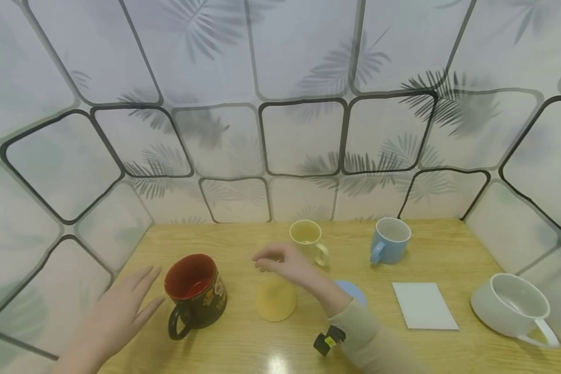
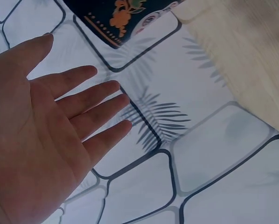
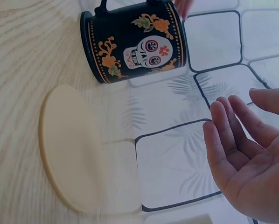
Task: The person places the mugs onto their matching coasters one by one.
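Observation:
A black mug with a red inside, orange flowers and a painted skull stands upright on the left of the table. My left hand hovers beside it with fingers spread, apart from it and holding nothing. Over the middle of the table is my right hand, its fingers loosely bent and nothing in them. Below that hand lies a round yellow coaster, seen whole as a pale disc in the right wrist view. Just behind the right hand stands a yellow mug, partly covered by it.
A blue mug stands at the back right. A round blue coaster lies partly under the right forearm. Farther right are a white square coaster and a wide white cup. Patterned panels enclose the wooden table's back and sides.

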A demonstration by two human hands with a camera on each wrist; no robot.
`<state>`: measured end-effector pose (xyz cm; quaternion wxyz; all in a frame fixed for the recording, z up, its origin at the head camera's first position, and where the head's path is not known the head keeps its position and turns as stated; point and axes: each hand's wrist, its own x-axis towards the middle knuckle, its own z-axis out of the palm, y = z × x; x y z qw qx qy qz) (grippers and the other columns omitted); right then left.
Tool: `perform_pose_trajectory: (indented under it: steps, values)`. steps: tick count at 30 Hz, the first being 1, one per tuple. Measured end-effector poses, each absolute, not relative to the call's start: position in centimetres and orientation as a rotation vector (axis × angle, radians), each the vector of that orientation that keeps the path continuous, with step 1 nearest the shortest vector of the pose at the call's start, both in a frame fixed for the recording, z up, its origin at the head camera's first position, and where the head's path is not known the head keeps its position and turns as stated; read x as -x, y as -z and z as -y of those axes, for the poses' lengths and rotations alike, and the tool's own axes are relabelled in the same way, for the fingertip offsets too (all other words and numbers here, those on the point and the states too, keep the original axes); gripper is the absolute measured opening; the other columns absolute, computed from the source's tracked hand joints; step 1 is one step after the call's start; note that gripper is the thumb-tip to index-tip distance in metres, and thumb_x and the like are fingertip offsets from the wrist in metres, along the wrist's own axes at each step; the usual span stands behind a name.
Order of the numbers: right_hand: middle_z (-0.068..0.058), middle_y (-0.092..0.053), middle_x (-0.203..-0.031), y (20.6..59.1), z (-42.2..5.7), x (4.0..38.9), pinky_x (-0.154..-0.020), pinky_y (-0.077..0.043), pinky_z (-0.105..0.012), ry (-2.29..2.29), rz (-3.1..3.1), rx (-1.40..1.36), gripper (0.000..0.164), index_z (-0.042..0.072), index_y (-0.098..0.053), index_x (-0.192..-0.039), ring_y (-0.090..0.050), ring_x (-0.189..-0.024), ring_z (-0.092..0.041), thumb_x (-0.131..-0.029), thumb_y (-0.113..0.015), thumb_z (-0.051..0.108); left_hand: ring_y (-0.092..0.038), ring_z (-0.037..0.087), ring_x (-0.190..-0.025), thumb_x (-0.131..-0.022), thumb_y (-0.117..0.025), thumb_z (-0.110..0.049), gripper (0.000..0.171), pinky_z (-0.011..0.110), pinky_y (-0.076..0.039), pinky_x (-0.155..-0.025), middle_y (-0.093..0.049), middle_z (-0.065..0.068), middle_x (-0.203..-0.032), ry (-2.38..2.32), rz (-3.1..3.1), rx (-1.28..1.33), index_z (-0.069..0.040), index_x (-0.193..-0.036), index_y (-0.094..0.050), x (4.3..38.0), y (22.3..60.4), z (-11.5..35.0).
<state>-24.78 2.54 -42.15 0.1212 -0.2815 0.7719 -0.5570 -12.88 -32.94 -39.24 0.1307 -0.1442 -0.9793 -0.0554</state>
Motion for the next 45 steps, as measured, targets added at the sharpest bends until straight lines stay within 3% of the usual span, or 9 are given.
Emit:
perform_pose_trajectory:
  steps: [16, 24, 29, 34, 40, 45]
  values:
    - [-0.021, -0.077, -0.119, 41.9, -5.2, 25.7, -0.096, -0.064, -0.036, 1.692, -2.252, 0.795, 0.032, -0.004, -0.071, -0.127, -0.075, -0.102, -0.022, -0.106, -0.064, 0.018, -0.066, 0.046, -0.127, -0.089, -0.083, -0.026, 0.067, 0.063, -0.054, -0.107, -0.066, 0.025, -0.141, 0.053, 2.695, 0.569, 0.000, -0.146, -0.059, 12.8, 38.1, 29.7]
    - [-0.025, -0.075, -0.123, 41.8, -6.6, 25.9, -0.097, -0.063, -0.035, 1.720, -2.254, 0.720, 0.030, -0.001, -0.072, -0.127, -0.074, -0.104, -0.019, -0.106, -0.064, 0.019, -0.061, 0.045, -0.134, -0.091, -0.081, -0.029, 0.068, 0.062, -0.051, -0.112, -0.062, 0.022, -0.148, 0.050, 2.697, 0.596, -0.002, -0.149, -0.058, 12.5, 37.6, 28.0]
    - [-0.024, -0.077, -0.121, 41.7, -7.6, 26.2, -0.096, -0.064, -0.039, 1.749, -2.270, 0.676, 0.031, -0.004, -0.071, -0.128, -0.075, -0.103, -0.021, -0.106, -0.064, 0.017, -0.061, 0.046, -0.134, -0.093, -0.081, -0.032, 0.068, 0.063, -0.052, -0.112, -0.060, 0.021, -0.151, 0.046, 2.734, 0.611, -0.003, -0.150, -0.057, 12.5, 37.4, 27.0]
    - [-0.022, -0.076, -0.122, 41.7, -8.5, 26.6, -0.096, -0.064, -0.034, 1.756, -2.285, 0.653, 0.033, -0.006, -0.070, -0.130, -0.075, -0.104, -0.018, -0.106, -0.064, 0.018, -0.061, 0.042, -0.137, -0.091, -0.084, -0.031, 0.065, 0.060, -0.053, -0.112, -0.063, 0.017, -0.150, 0.028, 2.700, 0.661, -0.004, -0.146, -0.062, 12.5, 37.6, 26.2]
    - [-0.027, -0.074, -0.124, 41.8, -9.5, 26.9, -0.099, -0.064, -0.034, 1.800, -2.270, 0.654, 0.032, -0.009, -0.069, -0.130, -0.075, -0.107, -0.026, -0.107, -0.062, 0.013, -0.059, 0.036, -0.141, -0.092, -0.083, -0.033, 0.065, 0.058, -0.053, -0.114, -0.064, 0.013, -0.149, -0.014, 2.704, 0.724, -0.006, -0.148, -0.061, 12.7, 38.0, 25.3]
    - [-0.028, -0.074, -0.123, 41.9, -10.2, 27.1, -0.096, -0.064, -0.030, 1.839, -2.276, 0.599, 0.032, -0.009, -0.068, -0.129, -0.076, -0.102, -0.018, -0.106, -0.062, 0.013, -0.059, 0.035, -0.141, -0.096, -0.079, -0.038, 0.064, 0.056, -0.053, -0.115, -0.063, 0.011, -0.152, -0.021, 2.741, 0.726, -0.008, -0.149, -0.060, 12.7, 38.1, 24.6]
